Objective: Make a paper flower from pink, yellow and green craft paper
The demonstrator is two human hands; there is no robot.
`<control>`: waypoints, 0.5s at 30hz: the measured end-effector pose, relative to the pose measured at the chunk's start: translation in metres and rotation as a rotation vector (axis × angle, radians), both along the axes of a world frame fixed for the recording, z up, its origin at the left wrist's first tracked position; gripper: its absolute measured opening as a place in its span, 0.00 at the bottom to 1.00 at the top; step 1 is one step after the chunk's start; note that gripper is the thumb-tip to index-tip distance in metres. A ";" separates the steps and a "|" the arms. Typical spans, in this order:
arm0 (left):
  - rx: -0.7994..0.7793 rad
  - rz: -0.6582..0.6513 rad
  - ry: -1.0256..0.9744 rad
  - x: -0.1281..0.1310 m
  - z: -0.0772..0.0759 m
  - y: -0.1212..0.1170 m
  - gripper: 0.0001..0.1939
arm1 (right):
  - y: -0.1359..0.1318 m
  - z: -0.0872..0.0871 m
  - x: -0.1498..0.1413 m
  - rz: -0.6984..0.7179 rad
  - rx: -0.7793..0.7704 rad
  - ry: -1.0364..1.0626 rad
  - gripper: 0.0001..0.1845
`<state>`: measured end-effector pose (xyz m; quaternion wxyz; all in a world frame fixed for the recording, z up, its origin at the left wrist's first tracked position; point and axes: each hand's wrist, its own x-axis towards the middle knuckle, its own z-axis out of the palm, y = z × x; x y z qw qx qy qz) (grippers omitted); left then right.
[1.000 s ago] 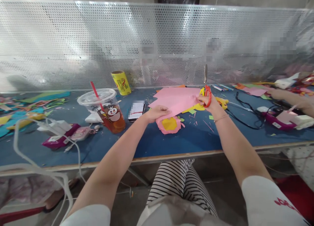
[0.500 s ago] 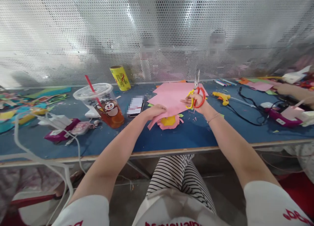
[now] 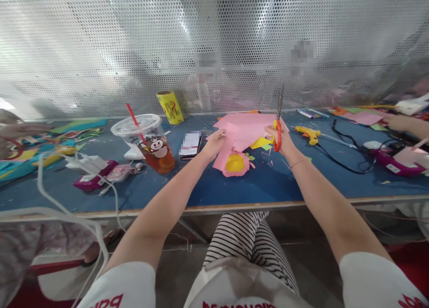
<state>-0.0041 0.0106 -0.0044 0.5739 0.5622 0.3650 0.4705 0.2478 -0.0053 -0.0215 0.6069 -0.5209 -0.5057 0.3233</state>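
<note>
Red lettering [image 3: 112, 301] on a white shirt [image 3: 134, 276] is upside down and cropped; print [image 3: 172, 105] on a yellow roll [image 3: 170, 114] is too small to read. Midway between the front and back edges of the blue surface [image 3: 268, 189], the left hand [image 3: 214, 143] pinches jagged-edged pink paper [image 3: 251, 124], overlapping a yellow-centered cutout [image 3: 236, 164]. The right hand [image 3: 283, 137] grips red-handled scissors [image 3: 278, 137], partly hidden.

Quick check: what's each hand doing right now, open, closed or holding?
Left hand: closed, pinching pink paper.
Right hand: closed around the handles of red-and-yellow scissors, blades pointing away.
</note>
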 end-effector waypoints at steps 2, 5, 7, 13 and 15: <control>0.051 -0.033 -0.105 0.001 0.001 0.001 0.17 | -0.006 0.002 -0.012 0.092 -0.003 0.052 0.23; 0.111 -0.054 -0.190 0.001 0.003 -0.001 0.22 | -0.018 0.008 -0.031 0.177 -0.042 0.058 0.25; 0.119 -0.072 -0.208 0.001 0.004 -0.004 0.25 | -0.026 0.012 -0.042 0.219 -0.077 0.027 0.26; 0.104 -0.259 -0.094 0.003 0.000 -0.010 0.32 | -0.033 0.014 -0.048 0.296 -0.081 -0.310 0.23; 0.133 -0.238 -0.007 0.003 -0.003 -0.008 0.31 | -0.030 0.013 -0.043 0.255 -0.043 -0.460 0.23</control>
